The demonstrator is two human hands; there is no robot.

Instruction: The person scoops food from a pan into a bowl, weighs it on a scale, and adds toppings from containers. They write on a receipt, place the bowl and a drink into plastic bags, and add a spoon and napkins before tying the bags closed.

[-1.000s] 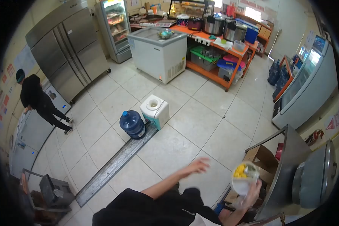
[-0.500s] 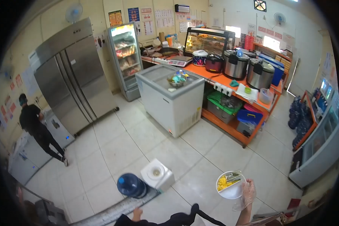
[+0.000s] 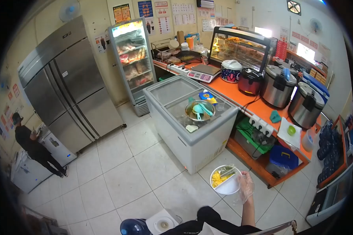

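My right hand (image 3: 245, 186), in a clear plastic glove, is closed on the rim of a round white bowl (image 3: 229, 187). A divider runs across the bowl. On one side lie yellow food chunks (image 3: 219, 179) and something greenish under clear plastic film (image 3: 227, 170); the other side shows bare white. The bowl is held above the tiled floor, in front of the white chest freezer (image 3: 172, 147). My left hand is outside the picture.
On the freezer sits a metal bowl (image 3: 189, 116) with turquoise utensils. Beside it an orange counter (image 3: 249, 97) carries a scale (image 3: 200, 76) and rice cookers (image 3: 276, 88). A person (image 3: 33, 143) stands far left. A water jug (image 3: 134, 227) and white dispenser (image 3: 161, 223) are below.
I have come closer to the freezer and counter, with the bowl still in my right hand. My left hand has gone out of view. The water jug now sits lower in the picture.
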